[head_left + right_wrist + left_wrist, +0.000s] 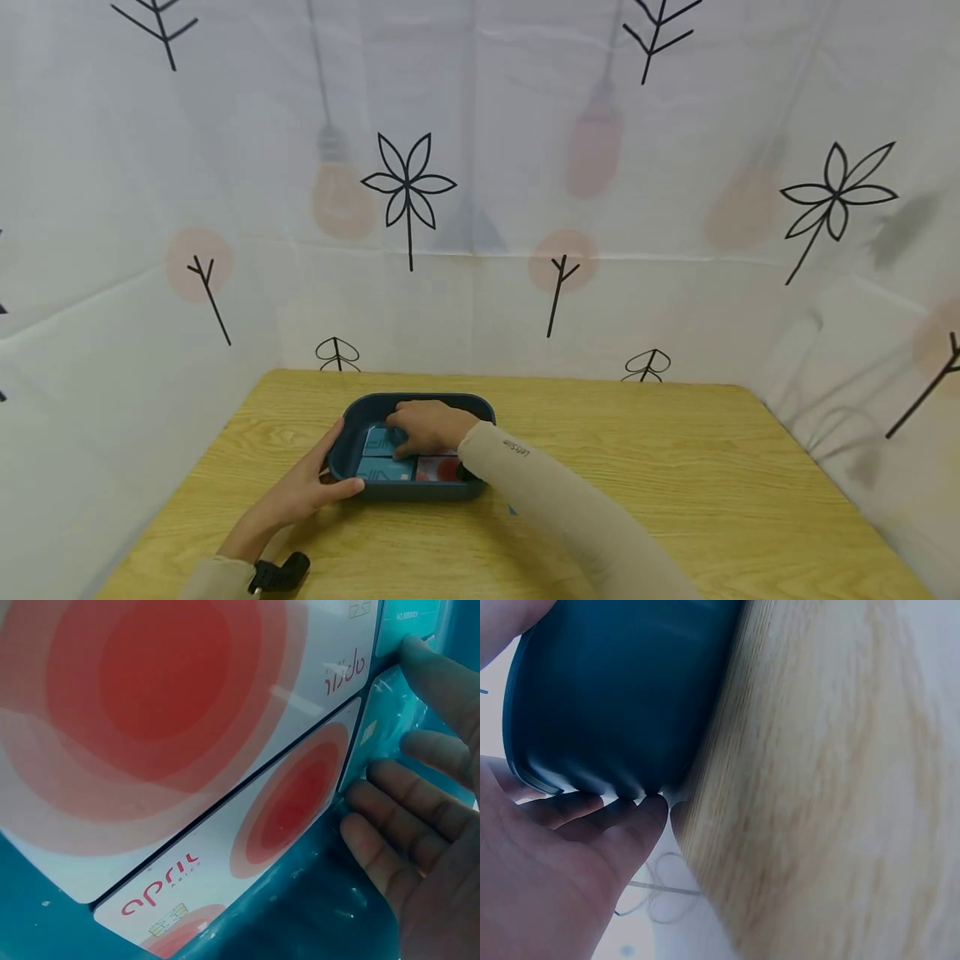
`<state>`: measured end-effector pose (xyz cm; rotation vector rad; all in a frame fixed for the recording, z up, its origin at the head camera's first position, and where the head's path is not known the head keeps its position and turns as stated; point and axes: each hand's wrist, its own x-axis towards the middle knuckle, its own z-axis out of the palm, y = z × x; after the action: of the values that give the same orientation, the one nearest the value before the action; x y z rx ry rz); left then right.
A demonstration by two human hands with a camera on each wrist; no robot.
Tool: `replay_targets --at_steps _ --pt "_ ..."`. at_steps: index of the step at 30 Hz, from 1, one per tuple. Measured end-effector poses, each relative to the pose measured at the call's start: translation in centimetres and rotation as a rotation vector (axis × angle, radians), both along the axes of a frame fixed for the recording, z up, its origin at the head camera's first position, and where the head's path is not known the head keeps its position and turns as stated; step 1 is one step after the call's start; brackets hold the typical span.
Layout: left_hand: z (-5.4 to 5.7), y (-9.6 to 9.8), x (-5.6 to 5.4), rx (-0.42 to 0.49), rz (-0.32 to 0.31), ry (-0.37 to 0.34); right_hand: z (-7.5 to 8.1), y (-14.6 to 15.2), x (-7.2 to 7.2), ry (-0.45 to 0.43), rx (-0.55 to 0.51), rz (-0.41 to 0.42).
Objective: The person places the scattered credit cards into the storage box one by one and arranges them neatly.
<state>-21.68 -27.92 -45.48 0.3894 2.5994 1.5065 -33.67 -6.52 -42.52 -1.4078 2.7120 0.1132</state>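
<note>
A dark blue tray (408, 492) with rounded corners stands on the wooden table. Flat cards lie in it: light blue cards (384, 470) on the left and a white card with red circles (437, 469) at the front right. My left hand (303, 486) grips the tray's left end, thumb at the front rim and fingers against the outer wall. Inside the tray, my right hand (429, 427) reaches over the cards. In the right wrist view its thumb (439, 679) touches a blue-green card (407, 626), while the fingers extend loosely beside another blue card (379, 724).
The wooden table (660, 467) extends to both sides and toward me. A white patterned curtain (480, 308) hangs behind and around it. A small blue piece (512, 510) shows beside my right sleeve (570, 517), mostly hidden.
</note>
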Motion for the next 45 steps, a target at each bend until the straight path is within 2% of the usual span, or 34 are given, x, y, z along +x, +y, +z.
replay_targets --at_steps 14,20,28,33,38,45 --pt "0.2 0.3 -0.2 -0.001 -0.014 0.009 0.4 0.9 -0.2 -0.027 -0.042 0.009" --pt "0.3 0.4 -0.3 -0.017 -0.004 0.006 1.5 1.3 -0.4 -0.062 -0.064 -0.016" --pt "0.4 0.7 -0.4 -0.025 0.015 0.002 4.5 3.0 0.2 -0.081 -0.119 -0.048" --pt "0.4 0.6 -0.3 -0.028 0.017 0.014 5.7 4.3 1.1 -0.084 -0.168 -0.039" --pt "0.3 0.5 -0.1 -0.023 0.019 0.010 6.0 5.7 1.6 -0.058 -0.189 -0.012" --pt "0.2 0.4 0.2 -0.039 0.040 -0.005 6.0 8.2 2.3 -0.048 -0.224 -0.021"
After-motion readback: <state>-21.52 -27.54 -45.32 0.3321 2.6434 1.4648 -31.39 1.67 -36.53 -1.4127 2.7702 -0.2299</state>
